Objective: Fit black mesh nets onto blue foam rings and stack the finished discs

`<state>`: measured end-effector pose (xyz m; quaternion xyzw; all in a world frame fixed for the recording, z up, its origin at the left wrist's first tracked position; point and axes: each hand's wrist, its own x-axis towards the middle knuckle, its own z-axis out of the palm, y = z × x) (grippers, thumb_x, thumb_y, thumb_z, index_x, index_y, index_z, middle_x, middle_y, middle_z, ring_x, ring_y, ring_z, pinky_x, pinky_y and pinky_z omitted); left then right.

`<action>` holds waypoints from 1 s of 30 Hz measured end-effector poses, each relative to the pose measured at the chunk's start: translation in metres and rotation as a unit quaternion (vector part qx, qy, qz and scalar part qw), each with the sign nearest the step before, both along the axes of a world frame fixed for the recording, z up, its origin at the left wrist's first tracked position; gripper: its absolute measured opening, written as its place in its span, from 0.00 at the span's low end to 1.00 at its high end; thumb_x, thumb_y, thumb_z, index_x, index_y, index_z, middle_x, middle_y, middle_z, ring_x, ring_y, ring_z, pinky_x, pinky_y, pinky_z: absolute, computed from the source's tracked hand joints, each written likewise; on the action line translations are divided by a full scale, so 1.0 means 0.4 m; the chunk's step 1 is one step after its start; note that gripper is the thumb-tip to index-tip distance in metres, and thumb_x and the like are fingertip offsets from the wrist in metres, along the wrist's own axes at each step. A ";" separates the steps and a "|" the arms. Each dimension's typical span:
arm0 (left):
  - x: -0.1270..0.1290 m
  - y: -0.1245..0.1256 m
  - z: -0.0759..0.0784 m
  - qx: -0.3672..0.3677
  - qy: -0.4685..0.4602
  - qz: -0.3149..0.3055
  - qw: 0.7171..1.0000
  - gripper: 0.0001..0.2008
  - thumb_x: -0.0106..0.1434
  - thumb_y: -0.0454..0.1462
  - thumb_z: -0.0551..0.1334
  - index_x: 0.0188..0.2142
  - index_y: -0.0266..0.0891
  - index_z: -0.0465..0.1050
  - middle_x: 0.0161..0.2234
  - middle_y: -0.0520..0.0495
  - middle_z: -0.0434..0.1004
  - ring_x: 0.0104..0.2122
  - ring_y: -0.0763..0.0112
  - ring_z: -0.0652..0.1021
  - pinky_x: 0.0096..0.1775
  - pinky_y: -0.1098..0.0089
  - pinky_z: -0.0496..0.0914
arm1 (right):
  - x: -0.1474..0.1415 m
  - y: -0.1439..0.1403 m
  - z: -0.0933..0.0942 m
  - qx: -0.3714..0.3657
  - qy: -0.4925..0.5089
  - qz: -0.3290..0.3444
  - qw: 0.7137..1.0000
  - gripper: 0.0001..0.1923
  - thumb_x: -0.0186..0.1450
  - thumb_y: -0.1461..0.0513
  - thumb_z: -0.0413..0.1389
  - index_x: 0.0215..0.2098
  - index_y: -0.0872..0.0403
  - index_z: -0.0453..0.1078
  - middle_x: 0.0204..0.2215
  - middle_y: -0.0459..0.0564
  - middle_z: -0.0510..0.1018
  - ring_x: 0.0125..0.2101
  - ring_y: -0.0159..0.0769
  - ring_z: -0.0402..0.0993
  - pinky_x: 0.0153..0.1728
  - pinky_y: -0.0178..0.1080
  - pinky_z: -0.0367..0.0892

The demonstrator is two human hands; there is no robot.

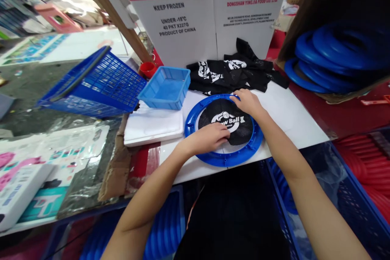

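Observation:
A blue plastic ring [192, 118] lies flat on the white board in front of me. Inside it is a round black mesh fabric [210, 110] with a white "Throw Ball" print, covering most of the opening; a gap shows along the ring's near side. My left hand [211, 135] is closed on the fabric's near left part, fingers curled together. At the ring's far right edge, my right hand [248, 102] has its fingers pressed together where the fabric meets the rim. Behind the ring lies a pile of black printed mesh pieces [219, 74].
A light blue tray [167, 87] and a small red cup [148, 69] stand left of the pile. Further left, a blue basket [100, 83] leans over. Blue rings [323, 57] fill a box at right. Red rings [365, 166] sit below. A white carton [183, 44] rises behind.

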<state>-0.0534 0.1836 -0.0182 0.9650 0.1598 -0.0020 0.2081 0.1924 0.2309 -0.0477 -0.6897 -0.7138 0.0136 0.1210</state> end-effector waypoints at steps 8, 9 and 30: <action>-0.029 -0.099 -0.073 -0.052 -0.122 0.237 0.962 0.13 0.79 0.35 0.52 0.47 0.39 0.76 0.47 0.41 0.84 0.48 0.59 0.82 0.53 0.59 0.75 | -0.004 -0.029 0.038 0.032 0.050 0.112 0.992 0.19 0.77 0.56 0.52 0.56 0.57 0.77 0.59 0.62 0.75 0.56 0.55 0.67 0.60 0.52 0.63; -0.030 -0.107 -0.082 -0.049 -0.134 0.245 0.959 0.13 0.79 0.36 0.52 0.47 0.40 0.76 0.48 0.41 0.84 0.49 0.58 0.82 0.53 0.59 0.75 | -0.017 -0.060 0.052 0.041 0.083 0.145 0.985 0.17 0.76 0.55 0.54 0.54 0.55 0.78 0.59 0.60 0.75 0.57 0.54 0.68 0.61 0.52 0.63; -0.035 -0.200 -0.143 0.129 -0.330 0.235 0.905 0.06 0.76 0.35 0.61 0.46 0.38 0.78 0.42 0.42 0.86 0.42 0.60 0.84 0.44 0.60 0.78 | -0.116 -0.379 -0.038 0.177 0.261 0.274 0.909 0.06 0.76 0.64 0.58 0.41 0.53 0.78 0.36 0.50 0.82 0.37 0.38 0.76 0.40 0.43 0.73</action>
